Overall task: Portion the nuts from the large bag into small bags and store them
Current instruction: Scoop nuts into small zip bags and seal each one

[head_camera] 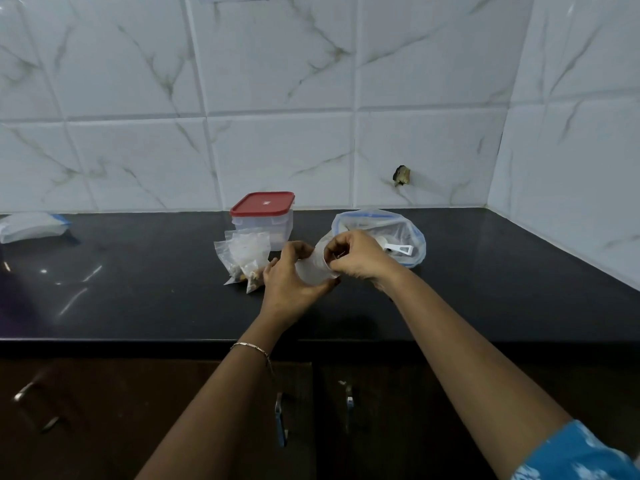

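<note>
A small clear bag is held between both hands above the black counter. My left hand grips its lower side from below. My right hand pinches its top edge. Behind my right hand lies the large clear bag with a blue rim, open, with a white scoop inside; the nuts in it are mostly hidden. To the left of my hands, two or three small bags with nuts lean together on the counter.
A clear plastic box with a red lid stands shut behind the filled bags. A pile of clear bags with blue edges lies at the far left. Tiled walls close the back and right. Cabinet doors with handles sit below the counter edge.
</note>
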Tool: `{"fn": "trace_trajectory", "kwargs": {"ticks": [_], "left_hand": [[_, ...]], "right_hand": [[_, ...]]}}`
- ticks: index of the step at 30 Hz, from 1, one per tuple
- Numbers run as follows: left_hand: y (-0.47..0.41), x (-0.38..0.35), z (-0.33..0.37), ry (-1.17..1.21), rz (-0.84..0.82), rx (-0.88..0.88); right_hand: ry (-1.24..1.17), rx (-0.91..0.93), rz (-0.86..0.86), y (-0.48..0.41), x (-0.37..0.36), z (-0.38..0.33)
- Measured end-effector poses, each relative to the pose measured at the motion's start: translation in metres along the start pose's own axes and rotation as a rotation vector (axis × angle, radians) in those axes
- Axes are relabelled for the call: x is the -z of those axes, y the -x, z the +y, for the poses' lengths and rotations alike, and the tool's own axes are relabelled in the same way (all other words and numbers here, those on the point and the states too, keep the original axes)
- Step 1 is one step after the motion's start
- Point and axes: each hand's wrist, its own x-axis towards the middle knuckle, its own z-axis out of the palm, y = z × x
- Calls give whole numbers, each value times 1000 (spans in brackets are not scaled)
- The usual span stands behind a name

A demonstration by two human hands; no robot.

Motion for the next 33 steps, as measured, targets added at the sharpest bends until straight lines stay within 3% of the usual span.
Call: {"fn": "trace_trajectory", "kwargs": {"ticks": [6,9,12,16,22,30,33], "left_hand": [[-13,-5,10,-109,-24,-60],[-23,-15,13,-61,-3,15],[-31,-25,15,104,3,105],[-45,-35,9,282,-33,196],[-72,-54,-1,350,-87,278],[-97,-70,-14,233,-301,399],[-98,-73,-19,214,-285,404]], "right_hand": [[246,62,113,-8,10,11],[147,20,190,-14,17,21],[47,-62,414,-15,30,40],[424,-146,628,-12,52,81],[777,-219,558,-19,68,122],[883,-114,469,-27,58,129],[854,-4,449,-26,57,127]]}}
